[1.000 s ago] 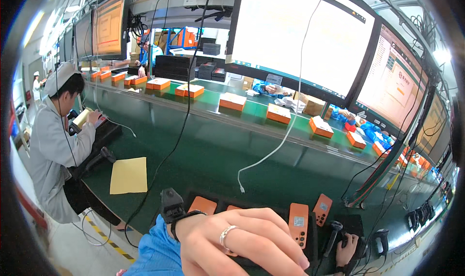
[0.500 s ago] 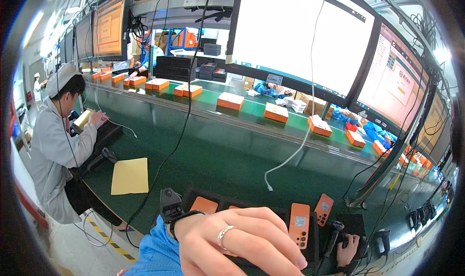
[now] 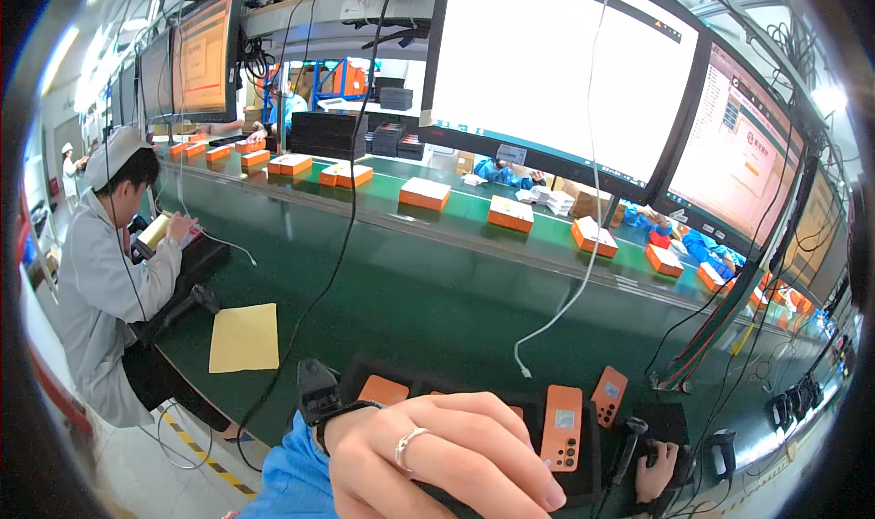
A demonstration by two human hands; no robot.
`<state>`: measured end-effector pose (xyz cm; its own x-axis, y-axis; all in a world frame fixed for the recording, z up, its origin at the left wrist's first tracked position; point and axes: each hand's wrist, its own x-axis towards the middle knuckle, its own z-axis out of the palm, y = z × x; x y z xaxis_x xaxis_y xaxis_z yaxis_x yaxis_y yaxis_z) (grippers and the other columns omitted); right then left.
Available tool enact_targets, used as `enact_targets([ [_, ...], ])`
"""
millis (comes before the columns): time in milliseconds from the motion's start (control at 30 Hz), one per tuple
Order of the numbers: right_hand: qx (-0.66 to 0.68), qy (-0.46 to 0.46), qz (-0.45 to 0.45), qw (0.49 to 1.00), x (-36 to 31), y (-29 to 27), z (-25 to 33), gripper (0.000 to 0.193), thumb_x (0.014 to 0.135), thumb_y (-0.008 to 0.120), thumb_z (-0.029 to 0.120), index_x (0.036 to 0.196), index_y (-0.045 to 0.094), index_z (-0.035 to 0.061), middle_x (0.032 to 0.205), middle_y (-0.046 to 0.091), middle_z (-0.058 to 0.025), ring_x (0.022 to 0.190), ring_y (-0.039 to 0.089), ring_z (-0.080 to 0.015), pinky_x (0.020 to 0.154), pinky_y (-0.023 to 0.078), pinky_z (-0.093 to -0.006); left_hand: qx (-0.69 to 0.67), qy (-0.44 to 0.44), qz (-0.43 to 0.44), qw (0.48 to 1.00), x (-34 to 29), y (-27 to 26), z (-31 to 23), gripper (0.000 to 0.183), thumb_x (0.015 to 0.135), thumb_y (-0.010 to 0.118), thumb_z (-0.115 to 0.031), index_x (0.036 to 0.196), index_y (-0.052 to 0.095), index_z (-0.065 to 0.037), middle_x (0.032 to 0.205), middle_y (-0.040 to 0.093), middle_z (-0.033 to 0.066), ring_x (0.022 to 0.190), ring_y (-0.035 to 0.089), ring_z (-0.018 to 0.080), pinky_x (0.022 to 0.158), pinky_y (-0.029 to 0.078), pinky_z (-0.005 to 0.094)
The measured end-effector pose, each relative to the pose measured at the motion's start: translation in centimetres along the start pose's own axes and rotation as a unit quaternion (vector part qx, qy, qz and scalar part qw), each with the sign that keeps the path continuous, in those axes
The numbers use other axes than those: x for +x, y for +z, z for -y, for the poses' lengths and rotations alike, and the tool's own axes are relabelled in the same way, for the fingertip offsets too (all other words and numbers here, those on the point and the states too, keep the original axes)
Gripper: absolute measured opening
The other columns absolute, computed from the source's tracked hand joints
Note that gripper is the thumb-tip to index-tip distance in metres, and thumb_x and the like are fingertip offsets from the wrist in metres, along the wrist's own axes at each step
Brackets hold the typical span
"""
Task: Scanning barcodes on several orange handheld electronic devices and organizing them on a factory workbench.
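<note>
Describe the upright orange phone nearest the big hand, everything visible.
The orange phone is a flat slab with rounded corners, standing upright in a black foam tray, back facing the camera. Its matte-looking back carries a small pale sticker at the middle and dark camera lenses near the bottom edge. The left hand, wearing a ring, lies beside it; contact cannot be told. A second orange phone stands tilted to its right.

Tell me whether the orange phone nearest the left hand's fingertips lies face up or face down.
Face down. The orange phone shows its orange back with camera lenses near its lower end, lying on the black tray beside the left hand.
</note>
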<state>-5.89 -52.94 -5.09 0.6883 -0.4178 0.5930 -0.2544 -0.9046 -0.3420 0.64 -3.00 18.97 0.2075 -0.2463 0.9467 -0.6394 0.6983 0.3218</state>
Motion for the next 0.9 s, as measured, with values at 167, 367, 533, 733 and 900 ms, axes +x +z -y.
enact_targets([
  [167,-0.011,0.014,0.006,1.000,0.0,-0.2,0.9,0.037,0.072,0.069,0.004,0.108,0.061,0.0022,0.112,0.051,-0.0166,0.108,0.056,-0.0402,0.091,0.049,-0.0481,0.285,0.070,-0.239,0.926,-1.0,4.0,-1.3,0.035,0.107,0.035,-0.011,0.074,0.048,-0.003,0.058,0.063,0.0100,0.038,0.050,0.0204,0.048,0.055,0.0348],
  [367,-0.005,0.002,-0.005,1.000,-0.3,-0.4,0.6,0.036,0.072,0.069,0.003,0.107,0.061,0.0022,0.111,0.051,-0.0167,0.106,0.056,-0.0404,0.090,0.049,-0.0478,0.023,0.161,0.112,0.980,2.2,-0.1,-1.4,0.032,0.100,0.066,-0.031,0.102,0.082,-0.003,0.108,0.075,0.0225,0.096,0.068,0.0327,0.080,0.046,0.0391],
  [533,0.032,-0.016,0.001,0.999,-0.1,-0.4,0.6,0.036,0.071,0.068,0.002,0.106,0.061,0.0023,0.111,0.050,-0.0169,0.106,0.056,-0.0406,0.089,0.049,-0.0471,0.030,0.166,0.105,0.980,2.2,-0.2,-1.4,0.032,0.101,0.065,-0.031,0.103,0.082,-0.004,0.109,0.075,0.0203,0.096,0.068,0.0320,0.083,0.044,0.0387],
  [733,0.016,-0.013,0.005,1.000,-0.2,-0.2,0.3,0.036,0.072,0.070,0.001,0.107,0.061,0.0026,0.112,0.051,-0.0170,0.106,0.057,-0.0402,0.090,0.049,-0.0471,0.034,0.177,0.127,0.975,2.4,-0.4,-0.9,0.034,0.100,0.066,-0.033,0.105,0.081,-0.003,0.108,0.075,0.0209,0.097,0.068,0.0329,0.083,0.045,0.0390],
  [900,0.009,0.001,0.006,1.000,-0.1,-0.3,0.6,0.036,0.074,0.070,0.000,0.108,0.060,0.0033,0.113,0.052,-0.0165,0.107,0.057,-0.0399,0.092,0.049,-0.0466,0.052,0.145,0.105,0.983,2.1,0.0,-1.3,0.036,0.099,0.066,-0.034,0.105,0.081,-0.001,0.108,0.075,0.0217,0.097,0.067,0.0334,0.083,0.046,0.0393],
])
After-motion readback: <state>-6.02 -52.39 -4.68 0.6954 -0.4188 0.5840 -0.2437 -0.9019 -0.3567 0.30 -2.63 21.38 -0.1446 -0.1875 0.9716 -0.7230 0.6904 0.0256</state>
